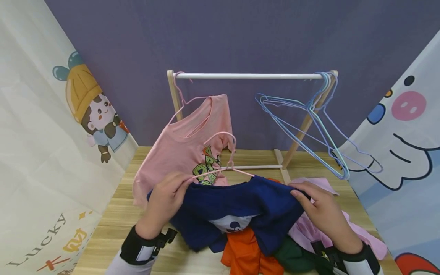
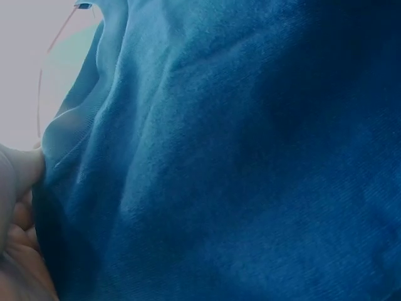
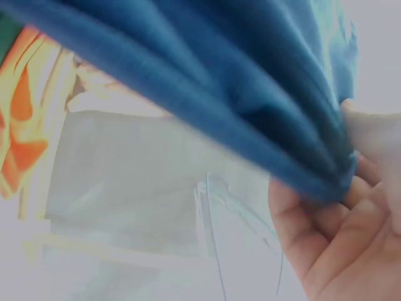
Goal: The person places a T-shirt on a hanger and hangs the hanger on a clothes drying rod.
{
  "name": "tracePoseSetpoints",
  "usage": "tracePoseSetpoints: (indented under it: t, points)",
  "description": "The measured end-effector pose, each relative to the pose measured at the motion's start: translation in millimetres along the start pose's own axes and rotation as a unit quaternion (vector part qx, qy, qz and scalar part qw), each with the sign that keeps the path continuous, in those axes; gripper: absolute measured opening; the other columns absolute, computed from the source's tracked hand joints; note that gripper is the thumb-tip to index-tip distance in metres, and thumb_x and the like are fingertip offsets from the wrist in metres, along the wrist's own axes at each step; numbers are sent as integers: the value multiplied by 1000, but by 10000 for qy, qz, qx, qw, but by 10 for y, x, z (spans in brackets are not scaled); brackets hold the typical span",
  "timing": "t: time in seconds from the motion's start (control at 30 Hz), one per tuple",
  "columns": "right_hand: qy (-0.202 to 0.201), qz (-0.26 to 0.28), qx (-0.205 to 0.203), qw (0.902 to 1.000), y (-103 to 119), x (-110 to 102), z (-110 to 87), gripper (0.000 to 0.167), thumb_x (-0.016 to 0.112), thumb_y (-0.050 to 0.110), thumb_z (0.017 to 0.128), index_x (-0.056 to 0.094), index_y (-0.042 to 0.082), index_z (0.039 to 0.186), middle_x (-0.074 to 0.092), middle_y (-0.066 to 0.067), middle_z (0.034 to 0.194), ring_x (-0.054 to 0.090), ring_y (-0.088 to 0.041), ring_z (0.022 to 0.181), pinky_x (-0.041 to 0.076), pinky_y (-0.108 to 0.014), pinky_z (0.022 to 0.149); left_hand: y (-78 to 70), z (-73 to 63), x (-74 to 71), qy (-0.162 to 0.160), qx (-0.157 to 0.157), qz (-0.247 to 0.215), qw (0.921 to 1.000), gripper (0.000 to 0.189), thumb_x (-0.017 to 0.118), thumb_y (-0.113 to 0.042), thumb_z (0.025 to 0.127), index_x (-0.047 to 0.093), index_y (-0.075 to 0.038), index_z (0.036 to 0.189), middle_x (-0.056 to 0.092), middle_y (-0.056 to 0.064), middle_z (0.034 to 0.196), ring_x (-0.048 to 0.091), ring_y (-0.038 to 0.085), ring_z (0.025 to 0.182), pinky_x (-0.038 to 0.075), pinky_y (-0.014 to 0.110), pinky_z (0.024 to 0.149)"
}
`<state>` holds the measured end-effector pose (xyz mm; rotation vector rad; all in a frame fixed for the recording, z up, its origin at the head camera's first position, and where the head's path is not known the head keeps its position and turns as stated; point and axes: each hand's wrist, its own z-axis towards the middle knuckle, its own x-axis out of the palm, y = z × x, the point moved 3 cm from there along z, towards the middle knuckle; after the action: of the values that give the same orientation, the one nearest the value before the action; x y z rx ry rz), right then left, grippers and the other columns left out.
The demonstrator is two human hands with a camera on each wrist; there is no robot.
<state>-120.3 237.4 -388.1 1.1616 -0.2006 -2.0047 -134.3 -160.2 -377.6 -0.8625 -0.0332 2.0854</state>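
A navy blue T-shirt (image 1: 237,202) with a white print on its front is held up between both hands. A pink hanger (image 1: 232,160) runs inside its neckline, hook upright above the collar. My left hand (image 1: 166,198) pinches the shirt's shoulder at the left, by the hanger's arm; the left wrist view is mostly filled by the blue cloth (image 2: 207,157). At the other shoulder my right hand (image 1: 321,208) pinches the fabric between thumb and fingers. In the right wrist view, those fingers (image 3: 351,232) grip a gathered edge of the shirt.
Behind stands a rack with a white rail (image 1: 247,76). A pink T-shirt (image 1: 185,149) hangs at its left end, several blue and purple hangers (image 1: 309,110) at its right. Orange (image 1: 245,252), dark green (image 1: 292,256) and lilac clothes (image 1: 364,233) lie on the wooden table (image 1: 113,217).
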Motion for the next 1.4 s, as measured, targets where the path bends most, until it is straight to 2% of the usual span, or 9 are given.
tracePoseSetpoints:
  t: [0.13,0.23,0.43,0.73,0.9,1.07,1.17,1.27,1.4]
  points:
    - [-38,5,202,9998,-101,-29,-62,35,74,-4,90,75,12,121,78,-9,114,56,16,110,43,0,92,22,0,-21,-139,107,-13,9998,7,70,-9,98,76,-6,102,74,2,92,68,18,87,54,30,82]
    - [-109,37,558,9984,-185,-31,-96,33,75,-4,90,75,8,121,78,-7,104,57,14,95,46,-2,79,42,2,-37,-259,179,104,9994,14,66,-15,103,75,-5,101,74,4,92,69,19,86,55,31,80]
    - [-420,440,1387,9885,-319,-74,-125,19,75,-2,92,77,3,110,68,27,93,59,11,82,48,-3,74,88,30,-118,-388,-99,144,9991,15,65,-13,103,74,-2,99,74,8,90,69,24,85,55,34,80]
    - [-637,638,1548,9838,-438,-143,-180,12,72,-5,92,76,1,102,68,28,90,61,7,75,49,-5,71,120,64,-186,-582,82,226,9980,13,66,-10,101,74,0,98,74,9,90,68,24,85,53,31,81]
    - [-154,293,1369,9900,-526,-5,-272,15,73,-1,93,76,7,106,74,9,91,56,7,78,46,-7,69,103,9,-58,-287,185,340,9988,16,63,-13,104,73,-2,100,73,8,91,69,25,86,55,36,82]
    - [-177,209,644,9975,-366,130,-261,40,74,-4,91,68,3,130,71,-15,122,56,8,114,37,-1,102,61,-65,88,43,252,324,9991,17,62,-17,105,73,-4,102,72,5,92,68,21,86,56,34,81]
    - [-13,-54,273,9996,-185,199,-214,48,79,1,87,66,5,134,69,-16,129,59,-13,125,25,1,111,17,-83,159,137,365,371,9985,14,65,-15,103,74,-4,102,71,5,93,67,20,87,57,34,81]
    - [185,-314,167,9992,-29,258,-163,46,81,6,87,69,8,131,72,-12,125,65,-32,116,26,-1,111,-36,-87,219,262,451,408,9978,11,69,-13,100,74,-4,103,70,4,93,66,19,87,57,34,81]
    - [152,-382,-15,9992,74,301,-120,36,83,3,84,76,13,118,74,0,109,69,-22,101,36,-4,101,-107,-84,277,492,485,266,9973,9,72,-12,98,74,-5,104,71,3,94,66,18,89,57,33,83]
